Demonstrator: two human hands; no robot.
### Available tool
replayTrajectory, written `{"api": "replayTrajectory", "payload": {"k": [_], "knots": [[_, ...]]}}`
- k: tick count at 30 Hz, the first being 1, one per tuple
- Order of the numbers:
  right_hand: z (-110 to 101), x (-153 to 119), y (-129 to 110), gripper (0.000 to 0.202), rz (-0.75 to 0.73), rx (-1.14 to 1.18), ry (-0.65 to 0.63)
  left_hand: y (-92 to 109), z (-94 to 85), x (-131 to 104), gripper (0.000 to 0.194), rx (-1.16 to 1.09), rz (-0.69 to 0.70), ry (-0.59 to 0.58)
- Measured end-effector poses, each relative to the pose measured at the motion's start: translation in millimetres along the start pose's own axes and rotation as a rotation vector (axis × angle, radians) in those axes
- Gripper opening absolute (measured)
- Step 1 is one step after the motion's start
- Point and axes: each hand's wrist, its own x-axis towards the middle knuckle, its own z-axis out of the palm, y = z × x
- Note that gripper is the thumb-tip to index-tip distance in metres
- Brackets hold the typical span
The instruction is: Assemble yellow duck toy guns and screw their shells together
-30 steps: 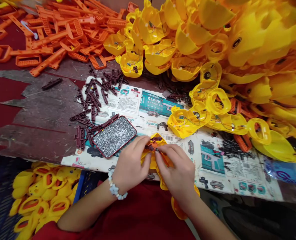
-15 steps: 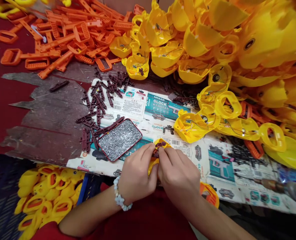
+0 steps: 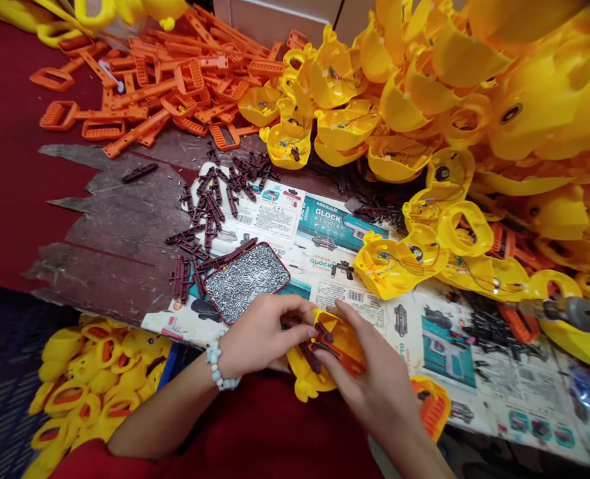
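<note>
Close to my body, a yellow duck-shaped shell half lies tilted between my hands, its open side up. Inside it are dark maroon plastic parts and an orange piece. My right hand is wrapped around the shell's right side, with its thumb inside over the parts. My left hand is at the shell's left edge, thumb and forefinger pinched near a maroon part; what lies between the fingertips is partly hidden. Just beyond my left hand is a red-rimmed tray full of small metal pins.
Loose maroon strips lie behind the tray. Orange handles are heaped back left, yellow shells with wires back right. A power driver juts in from the right. A blue crate of yellow ducks stands lower left.
My hands were pressed together over the shell; now they are apart and its inside shows. The power driver at the right has risen. The whole view has shifted slightly.
</note>
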Motion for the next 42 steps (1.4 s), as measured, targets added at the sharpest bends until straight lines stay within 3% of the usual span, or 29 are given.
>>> {"api": "replayTrajectory", "payload": {"k": [4, 17, 23, 30, 36, 39, 42], "knots": [[4, -5, -3, 0.035, -0.030, 0.048, 0.072, -3, -4.9, -1, 0.003, -0.116, -0.019, -0.068], [-1, -10, -9, 0.029, -0.068, 0.102, 0.137, 2, -9.9, -1, 0.010, -0.015, 0.127, -0.156], [2, -11, -8, 0.028, -0.083, 0.062, 0.149, -1, -9.5, 3, 0.008, -0.058, 0.089, -0.150], [3, -11, -12, 0.026, -0.115, -0.007, 0.184, 0, -11.7, 2, 0.018, -0.173, 0.034, -0.237], [-2, -7, -13, 0.028, -0.285, -0.188, 0.170, 5, -3.0, -3, 0.025, -0.023, 0.114, -0.146], [-3, -6, -11, 0.030, -0.265, -0.160, 0.194, 8, -1.8, -4, 0.023, 0.097, 0.160, -0.094], [-3, -5, -8, 0.032, -0.212, -0.084, 0.161, 11, -6.5, -5, 0.021, 0.081, 0.131, -0.096]]}}
